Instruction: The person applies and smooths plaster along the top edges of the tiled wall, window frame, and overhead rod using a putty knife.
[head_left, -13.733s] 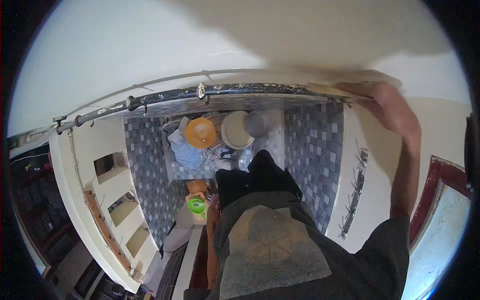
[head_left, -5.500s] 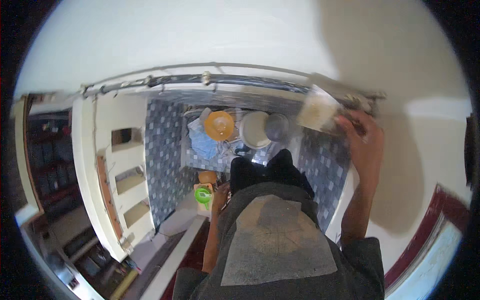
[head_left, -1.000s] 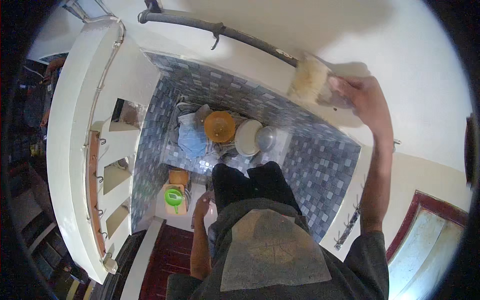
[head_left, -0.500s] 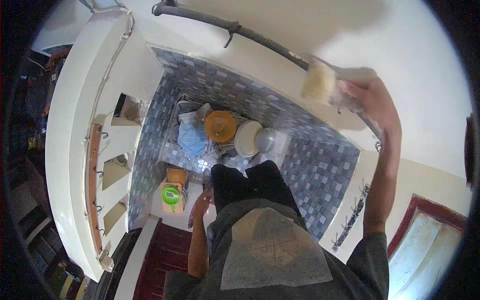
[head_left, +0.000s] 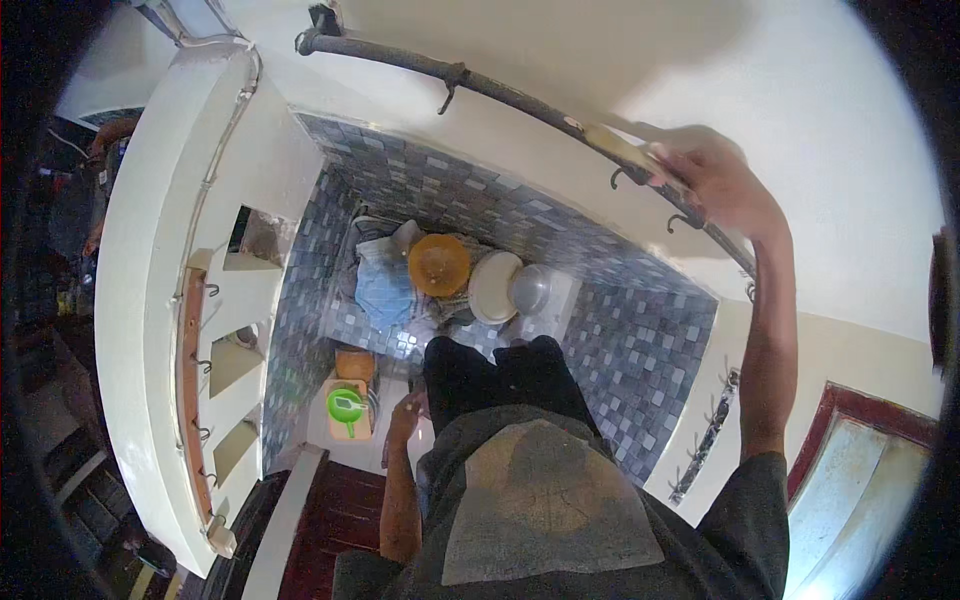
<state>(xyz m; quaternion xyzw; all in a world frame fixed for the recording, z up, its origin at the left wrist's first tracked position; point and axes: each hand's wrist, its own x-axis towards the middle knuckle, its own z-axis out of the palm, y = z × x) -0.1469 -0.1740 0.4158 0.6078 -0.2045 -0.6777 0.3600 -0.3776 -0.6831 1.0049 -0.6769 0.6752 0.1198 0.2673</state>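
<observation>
High on the wall at the right, my right hand [head_left: 705, 180] is closed on a pale yellow sponge [head_left: 622, 146], smeared by motion. Hand and sponge are against the dark rail [head_left: 520, 100], a long rusty bar with several hooks running along the wall. My left hand [head_left: 405, 415] hangs low beside my thigh, near a green strainer [head_left: 346, 405] that lies on a wooden cutting board [head_left: 358, 432]. It is small and blurred, and its fingers cannot be made out.
Below, against the tiled wall, are an orange basin [head_left: 439, 265], a white basin [head_left: 490, 290], a grey bowl [head_left: 532, 289] and a blue cloth [head_left: 384, 290]. A brown pot [head_left: 353, 363] stands behind the board. Hook racks hang on the left ledge [head_left: 192, 370] and right wall [head_left: 705, 437].
The sponge, held out in front of the rail before, is now pressed along it, turned thin-side on. My right hand has shifted slightly left. The left hand stays low by my thigh.
</observation>
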